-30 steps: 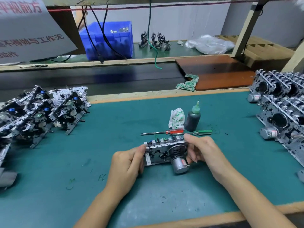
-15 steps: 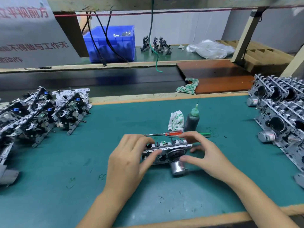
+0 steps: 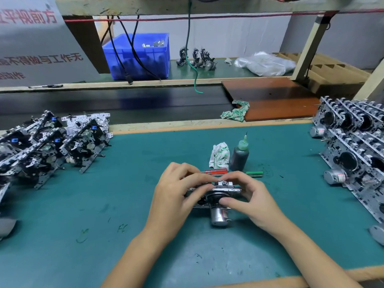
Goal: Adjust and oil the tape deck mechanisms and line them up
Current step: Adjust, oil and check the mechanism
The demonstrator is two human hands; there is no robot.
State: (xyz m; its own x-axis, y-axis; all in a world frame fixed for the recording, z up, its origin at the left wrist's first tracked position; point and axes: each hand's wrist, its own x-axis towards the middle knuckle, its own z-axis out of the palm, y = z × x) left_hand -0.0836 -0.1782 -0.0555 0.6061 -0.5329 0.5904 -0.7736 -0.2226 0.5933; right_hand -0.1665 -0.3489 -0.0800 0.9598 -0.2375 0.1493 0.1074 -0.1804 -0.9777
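Observation:
A metal tape deck mechanism (image 3: 220,193) with a round silver motor at its near side stands on the green mat (image 3: 124,204) in the middle. My left hand (image 3: 176,190) grips its left end, fingers curled over the top edge. My right hand (image 3: 251,196) holds its right end, thumb under and fingers over the top. Just behind lie a red-handled screwdriver (image 3: 214,171) and a green-handled one (image 3: 254,173). A dark oil bottle (image 3: 240,155) with a green nozzle stands behind them, next to a crumpled cloth (image 3: 219,155).
Several mechanisms lean in rows at the left (image 3: 47,146) and several with motors at the right (image 3: 353,150). Behind the mat runs a dark conveyor belt (image 3: 124,104). A blue bin (image 3: 141,55), cables and a plastic bag (image 3: 264,63) sit on the far shelf.
Both hands shifted from the mechanism's ends up over its top edge and came closer together. The mechanism tilted so that its top faces me more.

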